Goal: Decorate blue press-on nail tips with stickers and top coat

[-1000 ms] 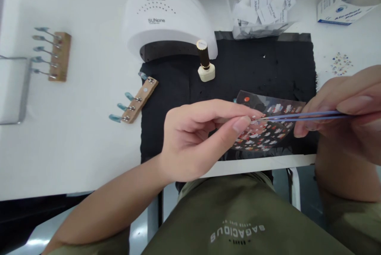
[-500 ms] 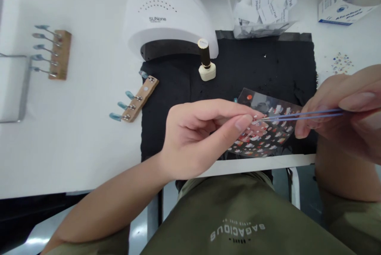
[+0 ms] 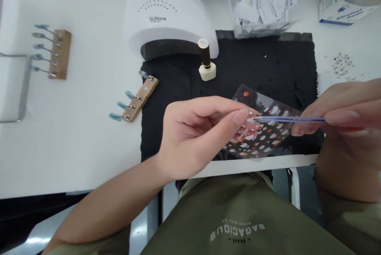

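Between thumb and fingers, my left hand [image 3: 199,136] pinches a clear sticker sheet [image 3: 268,128] printed with small red and white figures. Some of its fingers lie behind the sheet and show through it. My right hand [image 3: 348,112] is closed on thin blue tweezers [image 3: 285,119], which point left. Their metal tips are almost together at the sheet, close to my left thumb. Whether the tips hold a sticker is too small to tell.
A white lamp [image 3: 169,12] stands behind a cream bottle [image 3: 207,71] on a black mat [image 3: 172,88]. Wooden blocks with teal nail tips, one [image 3: 143,98] near, one [image 3: 62,54] far, lie left. At the back are a plastic box [image 3: 262,28] of pads and a carton [image 3: 342,6].
The tweezers' arms have come closer together and their tips have shifted slightly left. My right hand has moved a little downward. The sheet and my left hand have moved slightly left.
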Demonstrator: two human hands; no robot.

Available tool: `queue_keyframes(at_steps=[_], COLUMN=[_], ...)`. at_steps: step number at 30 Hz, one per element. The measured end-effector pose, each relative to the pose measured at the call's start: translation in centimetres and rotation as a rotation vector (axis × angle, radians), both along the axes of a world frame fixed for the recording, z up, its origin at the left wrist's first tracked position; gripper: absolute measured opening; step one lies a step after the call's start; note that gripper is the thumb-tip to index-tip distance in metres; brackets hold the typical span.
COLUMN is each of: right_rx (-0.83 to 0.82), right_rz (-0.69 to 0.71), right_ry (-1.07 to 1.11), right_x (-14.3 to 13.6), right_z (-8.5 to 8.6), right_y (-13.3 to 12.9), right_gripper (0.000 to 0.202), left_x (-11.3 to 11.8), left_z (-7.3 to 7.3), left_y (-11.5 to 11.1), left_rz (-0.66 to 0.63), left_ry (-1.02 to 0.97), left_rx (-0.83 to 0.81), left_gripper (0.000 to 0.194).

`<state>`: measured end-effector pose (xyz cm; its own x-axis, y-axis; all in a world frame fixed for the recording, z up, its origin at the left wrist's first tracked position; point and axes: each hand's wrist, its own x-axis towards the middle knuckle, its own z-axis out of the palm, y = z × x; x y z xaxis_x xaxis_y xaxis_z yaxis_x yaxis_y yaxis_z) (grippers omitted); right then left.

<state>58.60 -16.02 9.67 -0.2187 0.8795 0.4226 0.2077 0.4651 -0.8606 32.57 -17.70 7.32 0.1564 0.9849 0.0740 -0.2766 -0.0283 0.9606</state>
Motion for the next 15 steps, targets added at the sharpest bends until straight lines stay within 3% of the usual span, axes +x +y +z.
queue_keyframes(at_steps=[4, 9, 12, 15], right_rx=[0.064, 0.104, 0.136, 0.22], right_rz=[-0.118, -0.108, -0.09, -0.141], right_ry=[0.204, 0.233, 0.196, -0.009], right_x=[-0.1, 0.1, -0.1, -1.0], right_z=[-0.8, -1.9, -2.1, -1.8], right_y=[-0.3, -1.9, -2.5, -3.1], right_gripper=[0.016, 0.024, 0.019, 0.02], left_x=[-0.2, -0.5, -0.7, -0.8], left_z=[-0.3, -0.7, -0.8, -0.8], left_y=[-0.2, -0.3, -0.1, 0.1], left_rz=[0.047, 0.069, 0.064, 0.051], left_ry=[0.037, 0.043, 0.065, 0.082], left_rx=[-0.032, -0.062, -0.07, -0.086], left_gripper=[0.01, 0.009, 0.01, 0.012])
